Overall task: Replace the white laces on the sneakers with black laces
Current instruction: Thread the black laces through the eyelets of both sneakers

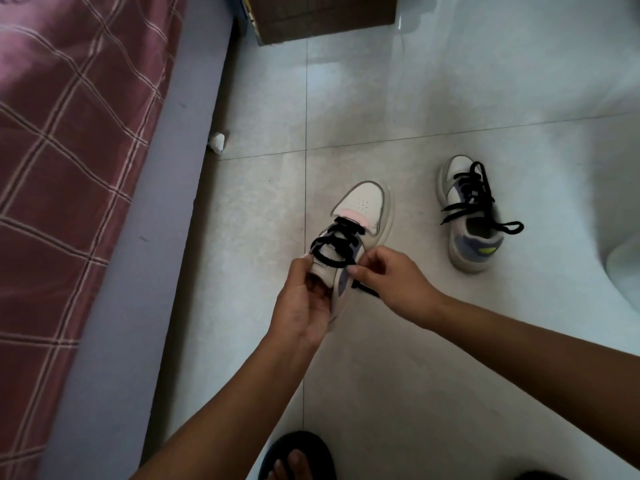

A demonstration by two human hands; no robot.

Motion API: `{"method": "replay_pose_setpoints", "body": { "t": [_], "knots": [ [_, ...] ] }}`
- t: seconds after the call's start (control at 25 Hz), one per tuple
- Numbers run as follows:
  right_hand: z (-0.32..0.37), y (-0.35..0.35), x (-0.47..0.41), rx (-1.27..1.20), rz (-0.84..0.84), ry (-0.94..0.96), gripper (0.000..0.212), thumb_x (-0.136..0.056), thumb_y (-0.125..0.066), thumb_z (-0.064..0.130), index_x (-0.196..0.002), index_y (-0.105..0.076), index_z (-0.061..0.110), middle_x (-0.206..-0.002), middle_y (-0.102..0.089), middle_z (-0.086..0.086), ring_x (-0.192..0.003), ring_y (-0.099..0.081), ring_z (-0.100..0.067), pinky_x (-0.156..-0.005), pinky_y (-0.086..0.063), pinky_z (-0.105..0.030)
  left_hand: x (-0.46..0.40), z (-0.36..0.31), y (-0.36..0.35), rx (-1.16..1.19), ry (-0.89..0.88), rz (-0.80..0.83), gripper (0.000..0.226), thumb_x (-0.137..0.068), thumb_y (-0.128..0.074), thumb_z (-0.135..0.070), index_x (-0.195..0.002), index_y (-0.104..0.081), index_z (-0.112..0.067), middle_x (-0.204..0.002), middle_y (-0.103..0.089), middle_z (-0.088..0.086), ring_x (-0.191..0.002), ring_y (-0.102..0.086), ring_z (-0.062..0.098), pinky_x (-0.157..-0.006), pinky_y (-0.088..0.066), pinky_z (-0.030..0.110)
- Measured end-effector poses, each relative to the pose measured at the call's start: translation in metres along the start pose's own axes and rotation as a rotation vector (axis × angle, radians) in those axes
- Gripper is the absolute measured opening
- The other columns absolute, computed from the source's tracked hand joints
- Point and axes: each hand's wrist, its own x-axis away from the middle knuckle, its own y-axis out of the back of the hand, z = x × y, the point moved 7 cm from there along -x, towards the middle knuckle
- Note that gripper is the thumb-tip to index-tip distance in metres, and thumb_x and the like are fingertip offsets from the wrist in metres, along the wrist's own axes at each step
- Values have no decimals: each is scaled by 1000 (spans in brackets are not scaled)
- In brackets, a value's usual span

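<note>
Sandalled foot (298, 457) below, left hand (304, 299) curls around the held sneaker (360, 223) to steady it; right hand (391, 282) pinches its black lace (337, 242), likely threading. Second sneaker (472, 216), already black-laced, rests on the floor (450, 81) nearby.

Left hand (304, 299) grips the near sneaker (360, 220); right hand (391, 282) pinches its black lace (337, 242); another sneaker (474, 216) sits right.

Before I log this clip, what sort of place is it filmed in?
Probably a bedroom at home. A bed with a pink checked sheet runs along the left, the floor is pale glossy tile, and a cardboard box sits by the bed's far end.
</note>
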Motion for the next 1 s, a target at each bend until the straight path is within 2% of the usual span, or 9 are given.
{"method": "replay_pose_setpoints", "body": {
  "t": [0.12,0.2,0.32,0.52,0.68,0.76,0.8,0.88,1.0],
  "knots": [
    [-6,-3,8,-12,153,25,17,-90,-61,17,-75,-57,11,-75,-62,-5,-74,-59,-20,-78,-52,-37,0,6,2,33,26,-8,20,-93,-46,-17,-89,-62,-6,-72,-72,7,-63,-70,15,-57,-57,24],
    [-19,4,19,217,361,40,20,-91,-60,18,-72,-54,16,-72,-59,1,-67,-53,-7,-69,-47,-26,-1,3,4,95,33,-29,18,-91,-47,-15,-87,-62,-6,-71,-72,7,-62,-70,15,-58,-58,25],
    [-63,26,47,469,678,-141,23,-92,-59,22,-71,-50,22,-75,-60,2,-66,-51,-3,-67,-43,-18,-5,-9,10,154,12,-83,17,-90,-48,-14,-83,-63,-8,-65,-70,4,-55,-68,13,-51,-55,21],
    [-81,55,53,414,763,-409,14,-91,-61,26,-79,-55,21,-79,-66,7,-68,-57,3,-70,-45,-19,-5,5,15,181,27,-86,16,-90,-48,-14,-88,-63,-7,-67,-71,6,-58,-69,15,-51,-55,22],
    [-93,61,54,936,970,-606,15,-89,-63,33,-87,-58,19,-67,-66,9,-64,-61,-2,-71,-43,-21,-5,44,26,171,154,-133,12,-93,-50,-12,-94,-61,-5,-73,-68,10,-66,-66,19,-67,-55,28],
    [-104,61,58,1213,1066,-719,26,-92,-58,33,-104,-60,10,-80,-72,1,-76,-68,-6,-77,-47,-22,1,77,37,37,245,-183,14,-94,-47,-8,-91,-60,-5,-76,-65,10,-74,-60,19,-77,-49,31],
    [-107,60,56,1328,1057,-713,37,-93,-56,35,-114,-59,5,-100,-72,-6,-94,-68,-12,-86,-47,-26,6,91,43,-38,292,-204,15,-95,-45,-7,-92,-60,-3,-80,-64,12,-78,-59,21,-81,-48,34],
    [-103,52,37,1369,807,-505,47,-92,-56,38,-126,-52,5,-127,-59,-10,-116,-56,-21,-95,-43,-30,13,107,52,-172,390,-205,21,-98,-42,-9,-103,-58,3,-91,-61,18,-85,-59,27,-79,-50,39],
    [-82,29,8,758,387,-178,33,-94,-53,35,-120,-55,15,-122,-60,-4,-109,-55,-19,-90,-42,-29,6,83,59,-700,390,-139,31,-99,-43,-22,-97,-57,6,-92,-61,22,-80,-63,32,-58,-56,39]
  ]
}}
